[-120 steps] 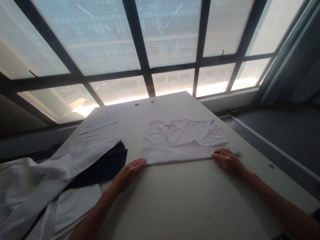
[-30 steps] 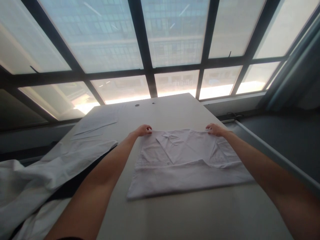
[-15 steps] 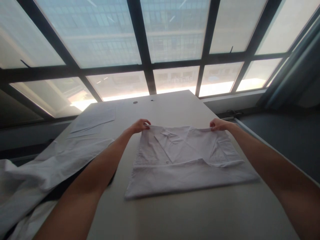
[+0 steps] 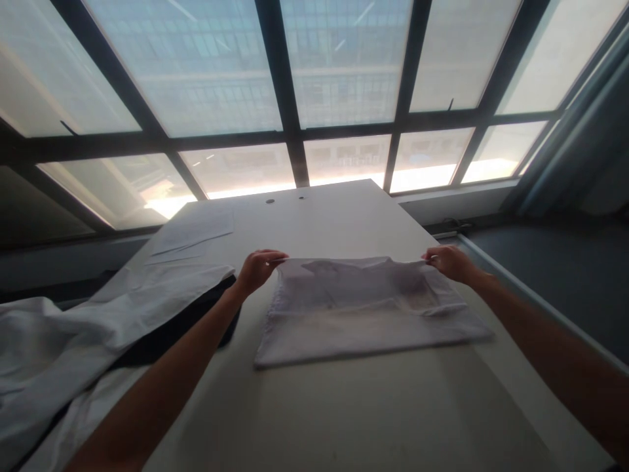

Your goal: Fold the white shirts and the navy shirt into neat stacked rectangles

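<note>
A partly folded white shirt (image 4: 363, 314) lies on the pale table (image 4: 344, 406) in front of me. My left hand (image 4: 258, 269) pinches the shirt's far left corner and my right hand (image 4: 449, 262) pinches its far right corner. Both hands hold the far edge lifted off the table and drawn towards me, so the raised part curves over the near part. The near edge of the shirt still rests flat on the table.
A heap of white garments (image 4: 73, 334) with a dark cloth (image 4: 181, 328) under them covers the table's left side. A flat white piece (image 4: 194, 233) lies at the far left. Large windows (image 4: 314, 85) stand behind the table, and a grey curtain (image 4: 584, 131) hangs at the right.
Both hands went from the shirt's near corners to its far corners, gripped them, and have now lifted the far edge and brought it towards me.
</note>
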A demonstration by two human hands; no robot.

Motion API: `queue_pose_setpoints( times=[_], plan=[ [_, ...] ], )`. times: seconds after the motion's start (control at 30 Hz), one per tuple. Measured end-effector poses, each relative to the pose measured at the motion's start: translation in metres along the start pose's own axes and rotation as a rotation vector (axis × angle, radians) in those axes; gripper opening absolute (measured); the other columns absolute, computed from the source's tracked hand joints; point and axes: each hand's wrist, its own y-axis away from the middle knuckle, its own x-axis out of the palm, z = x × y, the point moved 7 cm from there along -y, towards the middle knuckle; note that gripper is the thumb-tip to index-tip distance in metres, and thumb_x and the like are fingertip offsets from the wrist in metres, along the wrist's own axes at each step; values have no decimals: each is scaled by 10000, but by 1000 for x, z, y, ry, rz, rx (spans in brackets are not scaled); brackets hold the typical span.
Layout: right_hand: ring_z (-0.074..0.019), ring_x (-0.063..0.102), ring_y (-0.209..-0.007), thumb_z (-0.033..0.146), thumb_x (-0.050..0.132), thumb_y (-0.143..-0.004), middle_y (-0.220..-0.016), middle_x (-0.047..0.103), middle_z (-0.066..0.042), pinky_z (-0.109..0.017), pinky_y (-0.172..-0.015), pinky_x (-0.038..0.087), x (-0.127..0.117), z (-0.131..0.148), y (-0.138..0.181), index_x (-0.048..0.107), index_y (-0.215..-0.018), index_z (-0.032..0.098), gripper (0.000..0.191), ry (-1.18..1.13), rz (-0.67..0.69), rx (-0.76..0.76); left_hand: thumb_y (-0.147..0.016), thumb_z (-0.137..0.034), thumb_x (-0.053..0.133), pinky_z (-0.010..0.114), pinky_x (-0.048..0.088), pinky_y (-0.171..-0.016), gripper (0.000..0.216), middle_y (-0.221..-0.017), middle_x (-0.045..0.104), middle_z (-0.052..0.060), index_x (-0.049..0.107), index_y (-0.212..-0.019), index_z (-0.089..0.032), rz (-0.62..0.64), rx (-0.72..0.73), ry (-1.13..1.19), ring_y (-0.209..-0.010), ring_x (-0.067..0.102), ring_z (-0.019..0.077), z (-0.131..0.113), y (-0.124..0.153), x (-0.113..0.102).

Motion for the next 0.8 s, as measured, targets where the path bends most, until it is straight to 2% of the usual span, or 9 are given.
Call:
queue_pose_setpoints(
  times=[0.13, 0.23, 0.33, 0.6, 0.8],
  plan=[
    [-240, 688, -912, 220, 606, -844, -936, 769, -59, -350, -909, 438, 8, 19, 38, 720, -859, 216, 115, 125, -96, -61, -958, -423, 571, 364, 522, -916, 271, -1049, 760, 54, 772, -1036, -259, 6, 90, -61, -971, 704, 210, -17, 49, 3],
    [-229, 686, -921, 167, 557, -869, -1026, 760, -63, -414, -1042, 361, 21, 26, 58, 717, -922, 214, 175, 185, -142, -64, -978, -370, 536, 390, 525, -923, 267, -1086, 754, 58, 758, -1087, -267, 105, 129, -113, -1006, 703, 222, -22, 81, 18],
    [-223, 686, -948, 137, 532, -874, -1099, 746, -71, -429, -1072, 338, 33, 27, 68, 716, -974, 217, 225, 213, -158, -40, -990, -271, 481, 414, 535, -916, 295, -1099, 752, 58, 750, -1110, -259, 201, 147, -153, -1036, 701, 237, -23, 102, 32],
    [-243, 695, -974, 165, 515, -900, -1109, 744, -100, -415, -1026, 408, 48, 21, 74, 718, -1071, 198, 268, 204, -219, 41, -932, -95, 426, 457, 506, -1009, 420, -1219, 708, 39, 708, -1201, -252, 273, 141, -124, -1177, 642, 235, -21, 115, 38],
    [-237, 680, -1066, 147, 504, -884, -1146, 734, -103, -421, -1053, 400, 54, 14, 78, 734, -1053, 202, 290, 157, -229, 116, -836, -1, 438, 468, 440, -1092, 555, -1380, 603, 26, 673, -1260, -270, 387, 132, -117, -1335, 512, 226, -23, 117, 38]
  ],
)
